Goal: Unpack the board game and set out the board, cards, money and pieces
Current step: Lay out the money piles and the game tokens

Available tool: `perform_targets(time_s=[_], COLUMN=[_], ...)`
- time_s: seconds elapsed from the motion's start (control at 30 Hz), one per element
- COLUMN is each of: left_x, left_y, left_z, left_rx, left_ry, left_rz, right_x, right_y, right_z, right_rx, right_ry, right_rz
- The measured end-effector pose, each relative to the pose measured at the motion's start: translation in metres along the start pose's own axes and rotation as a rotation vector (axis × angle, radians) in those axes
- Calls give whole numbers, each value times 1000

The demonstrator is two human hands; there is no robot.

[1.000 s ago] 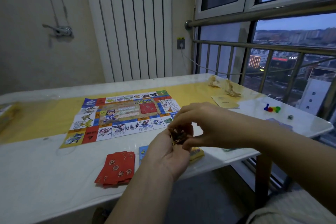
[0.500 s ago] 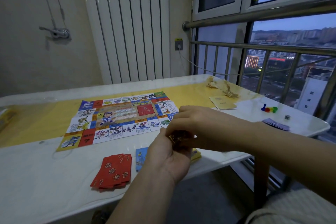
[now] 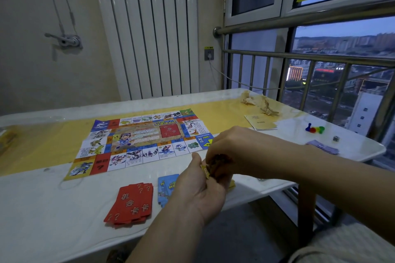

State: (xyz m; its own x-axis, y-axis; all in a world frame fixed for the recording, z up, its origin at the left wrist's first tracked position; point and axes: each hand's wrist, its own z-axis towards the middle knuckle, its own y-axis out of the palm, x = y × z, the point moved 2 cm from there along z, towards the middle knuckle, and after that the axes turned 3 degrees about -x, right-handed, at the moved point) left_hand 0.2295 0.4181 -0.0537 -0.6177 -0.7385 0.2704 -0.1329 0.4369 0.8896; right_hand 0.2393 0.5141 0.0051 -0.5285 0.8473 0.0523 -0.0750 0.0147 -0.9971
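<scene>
Not much different from a second ago: same fiddling with one small pack, same spot, so card sorting looks unfinished. At left, flat along the yellow strip of the table [image 3: 53, 209], the board [image 3: 141, 141], fully unfolded. Nearer the front edge, red cards [image 3: 131, 205] in a loose fan, then blue cards [image 3: 166, 188] just beside, partly hidden behind the left hand [image 3: 198, 194]. Curls round a small card pack [image 3: 214, 162], yellow-edged with dark faces, held up over the table's front edge. Pinching its top from above, the right hand [image 3: 233, 147], fingers bent. Further right, laid out already: booklet [image 3: 261, 123], coloured pieces [image 3: 315, 129], die [image 3: 336, 138], purple money [image 3: 324, 148].
</scene>
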Motion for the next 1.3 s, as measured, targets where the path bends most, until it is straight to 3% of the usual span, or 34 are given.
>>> perform_targets(time_s=[0.2, 0.4, 0.67, 1.03, 1.2, 1.3], left_x=[0, 1, 1, 2, 4, -1], left_y=[-1, 1, 2, 1, -1, -3], left_z=[-4, -6, -3, -8, -6, -6], left_rx=[-2, -13, -55, -57, -105, -107], left_ry=[-9, -31, -8, -40, -22, 8], left_rz=[12, 64, 140, 108, 199, 263], right_x=[3, -4, -1, 1, 15, 25], right_y=[-1, 0, 3, 4, -4, -2], right_z=[-6, -7, -2, -3, -3, 0], right_rx=[98, 80, 30, 20, -18, -123], right_ry=[-29, -56, 20, 33, 173, 247], right_rz=[176, 362, 201, 301, 467, 631])
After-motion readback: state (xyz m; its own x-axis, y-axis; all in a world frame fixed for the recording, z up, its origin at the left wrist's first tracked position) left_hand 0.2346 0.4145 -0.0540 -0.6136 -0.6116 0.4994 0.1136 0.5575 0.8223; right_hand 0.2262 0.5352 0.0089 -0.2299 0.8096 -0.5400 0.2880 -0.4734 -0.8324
